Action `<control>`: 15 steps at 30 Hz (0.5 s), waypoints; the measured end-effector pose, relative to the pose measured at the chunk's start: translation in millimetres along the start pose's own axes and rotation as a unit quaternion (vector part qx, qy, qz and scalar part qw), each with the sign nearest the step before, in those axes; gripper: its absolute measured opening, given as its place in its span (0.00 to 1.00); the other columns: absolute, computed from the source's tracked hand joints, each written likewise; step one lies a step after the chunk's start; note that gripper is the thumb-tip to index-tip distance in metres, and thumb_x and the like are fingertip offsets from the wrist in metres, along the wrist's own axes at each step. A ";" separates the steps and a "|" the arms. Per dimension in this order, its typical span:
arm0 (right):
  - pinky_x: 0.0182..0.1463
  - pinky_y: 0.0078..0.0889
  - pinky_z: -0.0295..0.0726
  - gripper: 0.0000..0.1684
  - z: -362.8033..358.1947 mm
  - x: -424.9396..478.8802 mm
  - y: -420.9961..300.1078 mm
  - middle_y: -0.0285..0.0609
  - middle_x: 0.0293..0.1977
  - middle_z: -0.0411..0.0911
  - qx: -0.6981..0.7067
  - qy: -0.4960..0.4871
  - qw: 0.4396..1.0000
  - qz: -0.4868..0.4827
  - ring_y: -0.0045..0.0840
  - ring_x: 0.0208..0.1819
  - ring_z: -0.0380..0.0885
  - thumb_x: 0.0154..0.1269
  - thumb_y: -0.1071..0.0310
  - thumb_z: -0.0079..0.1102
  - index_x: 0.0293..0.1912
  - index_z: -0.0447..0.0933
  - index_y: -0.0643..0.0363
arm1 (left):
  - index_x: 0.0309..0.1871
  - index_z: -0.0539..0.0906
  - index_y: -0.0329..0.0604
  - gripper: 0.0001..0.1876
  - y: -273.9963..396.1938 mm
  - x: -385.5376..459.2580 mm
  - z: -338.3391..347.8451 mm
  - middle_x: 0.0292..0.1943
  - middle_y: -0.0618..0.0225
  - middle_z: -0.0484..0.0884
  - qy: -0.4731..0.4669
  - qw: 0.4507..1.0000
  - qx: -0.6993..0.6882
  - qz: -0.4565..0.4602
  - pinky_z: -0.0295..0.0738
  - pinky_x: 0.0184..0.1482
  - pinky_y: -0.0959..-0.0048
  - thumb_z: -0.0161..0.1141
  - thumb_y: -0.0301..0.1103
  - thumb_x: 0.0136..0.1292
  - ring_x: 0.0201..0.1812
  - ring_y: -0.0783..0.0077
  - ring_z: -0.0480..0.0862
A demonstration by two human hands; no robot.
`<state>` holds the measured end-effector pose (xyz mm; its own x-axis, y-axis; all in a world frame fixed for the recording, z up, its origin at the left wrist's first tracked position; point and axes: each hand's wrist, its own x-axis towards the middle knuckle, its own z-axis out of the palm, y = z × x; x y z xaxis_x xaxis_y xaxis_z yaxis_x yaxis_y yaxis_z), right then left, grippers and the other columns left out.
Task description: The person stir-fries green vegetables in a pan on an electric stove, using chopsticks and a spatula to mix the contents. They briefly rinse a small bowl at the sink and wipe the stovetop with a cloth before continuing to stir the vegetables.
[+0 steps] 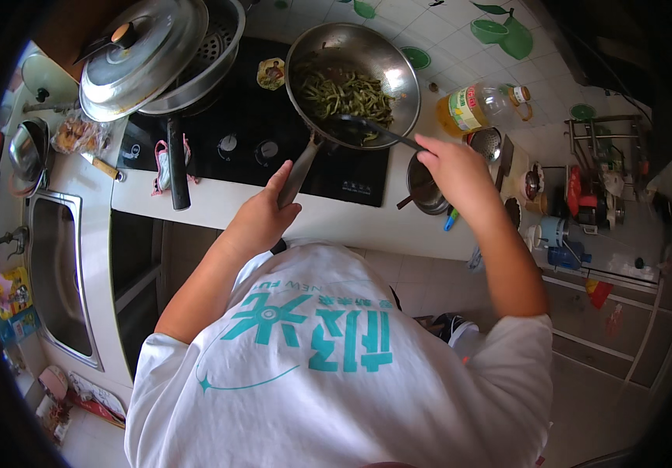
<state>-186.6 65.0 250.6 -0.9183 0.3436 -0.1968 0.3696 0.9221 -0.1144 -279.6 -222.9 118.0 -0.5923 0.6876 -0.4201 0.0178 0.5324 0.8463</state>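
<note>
A steel wok sits on the right part of a black glass hob, tilted somewhat in view. Strips of green vegetable lie in its bottom. My left hand is around the wok's handle. In my right hand is the dark handle of a spatula or turner, whose head rests among the vegetables, partly hidden by them. Just below that hand a metal bowl stands on the white counter.
At the left of the hob stands a pan with a steamer insert and a domed lid; its black handle juts over the counter edge. An oil bottle stands right of the wok. A knife and sink are at left.
</note>
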 end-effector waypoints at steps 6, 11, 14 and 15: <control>0.51 0.47 0.79 0.20 10.9 49.9 -2.1 0.54 0.43 0.84 -0.104 0.046 0.993 0.027 0.49 0.46 0.81 0.71 0.59 0.58 0.59 0.80 0.51 | 0.81 0.53 0.56 0.41 5.9 -1.1 -2.4 0.49 0.46 0.84 -0.003 1.000 0.027 -0.002 0.76 0.55 0.66 0.61 0.35 0.68 0.48 0.50 0.85; 0.48 0.40 0.80 0.20 0.4 67.4 30.6 0.52 0.39 0.84 -0.045 0.065 0.996 -0.052 0.42 0.41 0.83 0.70 0.60 0.60 0.59 0.81 0.52 | 0.81 0.54 0.56 0.41 5.7 -1.9 -3.0 0.48 0.45 0.84 0.005 1.000 0.027 -0.004 0.76 0.55 0.65 0.62 0.35 0.67 0.49 0.49 0.85; 0.44 0.34 0.80 0.19 -46.8 82.2 61.1 0.45 0.34 0.85 0.070 0.020 0.997 -0.026 0.30 0.36 0.82 0.69 0.61 0.62 0.57 0.82 0.53 | 0.80 0.55 0.57 0.42 6.0 -2.5 -1.5 0.46 0.45 0.85 0.008 0.999 0.019 -0.028 0.76 0.54 0.64 0.63 0.33 0.65 0.48 0.49 0.85; 0.43 0.35 0.79 0.19 -61.3 96.6 75.9 0.43 0.33 0.84 0.135 -0.014 0.990 0.037 0.27 0.35 0.82 0.67 0.61 0.62 0.56 0.83 0.53 | 0.80 0.55 0.57 0.43 11.7 -3.7 -4.2 0.46 0.46 0.85 0.004 0.999 0.017 -0.038 0.76 0.54 0.64 0.63 0.32 0.64 0.48 0.49 0.85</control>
<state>-256.0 179.1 282.6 -0.8842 0.4004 -0.2407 0.4641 0.8120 -0.3540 -280.5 -221.3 130.8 -0.5996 0.6403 -0.4801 -0.0001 0.5999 0.8001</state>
